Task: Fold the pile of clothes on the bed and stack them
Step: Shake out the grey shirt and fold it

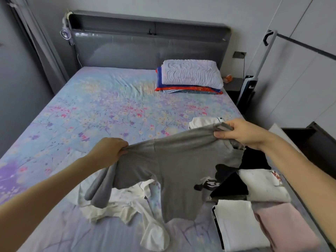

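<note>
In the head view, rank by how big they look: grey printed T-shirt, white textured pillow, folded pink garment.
1. Grey printed T-shirt, largest.
2. White textured pillow and folded pink garment look alike; the pillow lies farther away, unranked.

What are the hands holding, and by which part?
A grey T-shirt: the left hand grips bunched cloth above a sleeve, the right hand the opposite top corner.
</note>
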Demonstrator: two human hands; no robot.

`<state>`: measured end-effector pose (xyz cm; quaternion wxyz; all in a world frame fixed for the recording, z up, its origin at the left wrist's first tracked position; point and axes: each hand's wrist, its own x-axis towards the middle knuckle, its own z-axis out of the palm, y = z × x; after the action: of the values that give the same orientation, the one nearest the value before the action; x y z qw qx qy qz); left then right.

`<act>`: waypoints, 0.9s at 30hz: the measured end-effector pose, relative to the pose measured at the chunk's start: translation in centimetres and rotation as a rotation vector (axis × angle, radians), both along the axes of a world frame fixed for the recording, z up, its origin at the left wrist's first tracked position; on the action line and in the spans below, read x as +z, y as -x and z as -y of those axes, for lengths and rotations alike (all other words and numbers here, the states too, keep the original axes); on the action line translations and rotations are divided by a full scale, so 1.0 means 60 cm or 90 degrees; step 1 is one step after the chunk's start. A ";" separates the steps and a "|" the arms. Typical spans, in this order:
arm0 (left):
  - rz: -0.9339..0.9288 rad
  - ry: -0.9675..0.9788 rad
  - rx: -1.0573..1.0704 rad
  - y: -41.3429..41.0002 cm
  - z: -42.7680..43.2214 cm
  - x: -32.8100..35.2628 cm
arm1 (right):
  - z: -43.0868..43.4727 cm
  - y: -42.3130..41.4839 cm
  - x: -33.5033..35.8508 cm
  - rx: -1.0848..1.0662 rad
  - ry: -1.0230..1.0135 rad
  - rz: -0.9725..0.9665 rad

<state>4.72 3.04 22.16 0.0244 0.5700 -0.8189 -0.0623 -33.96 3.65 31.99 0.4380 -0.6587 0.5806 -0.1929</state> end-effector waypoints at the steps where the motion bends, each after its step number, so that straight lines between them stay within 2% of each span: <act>1: 0.000 -0.014 0.038 0.002 0.012 -0.018 | 0.021 0.000 -0.021 -0.025 0.019 -0.013; 2: -0.045 -0.047 0.092 0.005 0.029 -0.034 | 0.044 0.001 -0.045 -0.058 0.031 -0.021; 3: -0.147 -0.107 0.171 0.007 0.048 -0.048 | 0.066 0.001 -0.068 -0.093 0.042 -0.021; 6: -0.585 -0.296 0.409 0.020 0.112 -0.072 | 0.140 0.001 -0.122 -0.152 0.089 -0.011; 8: -0.694 -0.322 0.431 0.022 0.164 -0.078 | 0.187 -0.004 -0.129 -0.164 0.127 0.004; 9: -0.706 -0.306 0.415 0.022 0.187 -0.074 | 0.207 -0.008 -0.124 -0.172 0.150 0.022; 13: -0.617 -0.156 0.375 0.006 0.286 -0.046 | 0.288 -0.029 -0.081 -0.183 0.252 0.056; 18: -0.432 0.027 0.286 -0.013 0.325 -0.019 | 0.304 -0.066 -0.034 -0.116 0.268 0.127; 22: -0.331 0.027 0.248 -0.043 0.304 -0.084 | 0.262 -0.087 -0.091 0.028 0.099 0.102; 27: -0.261 -0.059 0.196 -0.074 0.253 -0.254 | 0.218 -0.090 -0.290 0.109 -0.132 -0.018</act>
<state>9.18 -12.15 6.90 0.1729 0.6638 -0.6968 -0.2097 -28.54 -9.43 14.61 0.5107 -0.6596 0.5449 -0.0846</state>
